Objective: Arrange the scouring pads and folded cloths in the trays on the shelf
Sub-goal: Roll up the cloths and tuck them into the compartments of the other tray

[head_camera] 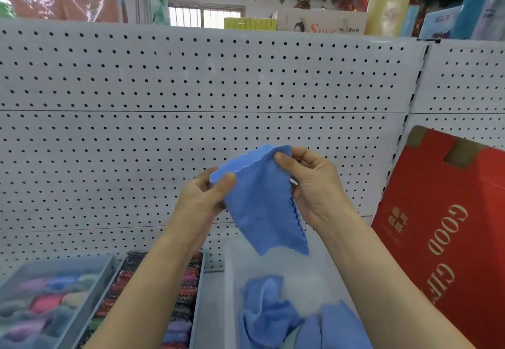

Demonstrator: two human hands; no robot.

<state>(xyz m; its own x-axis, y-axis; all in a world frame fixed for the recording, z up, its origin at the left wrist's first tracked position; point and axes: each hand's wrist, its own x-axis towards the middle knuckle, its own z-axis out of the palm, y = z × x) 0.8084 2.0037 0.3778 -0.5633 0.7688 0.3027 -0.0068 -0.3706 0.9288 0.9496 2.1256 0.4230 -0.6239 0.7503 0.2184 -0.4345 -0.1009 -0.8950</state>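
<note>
**Fingers, left** (228, 180): the thumb and curled fingers of the left hand (202, 198) pinch the upper left corner of the blue cloth (262, 206).

**Fingers, right** (282, 157): the thumb and forefinger of the right hand (314, 184) pinch the upper right corner, slightly higher than the left grip.

**Blue cloth**: one piece with a scalloped edge. It is held up in the air between both hands and its free end hangs down to a point. It is in front of the pegboard (191, 81) and above the clear tray (231, 280), touching neither.

**Clear tray**: stands on the shelf (210, 307) under the hands. It holds several loose blue cloths (273, 316), crumpled rather than folded.

**Middle tray** (199, 294): just left of the clear tray and partly behind the left forearm. It is packed with rows of glittery scouring pads (180, 307) in mixed colours.

**Left tray** (109, 264): beside the middle tray. Its contents are soft items (46, 302) in pink, blue and purple, too blurred to identify.

**Red box** (442, 225): leans tilted against the pegboard to the right of the clear tray and bears gold lettering.
</note>
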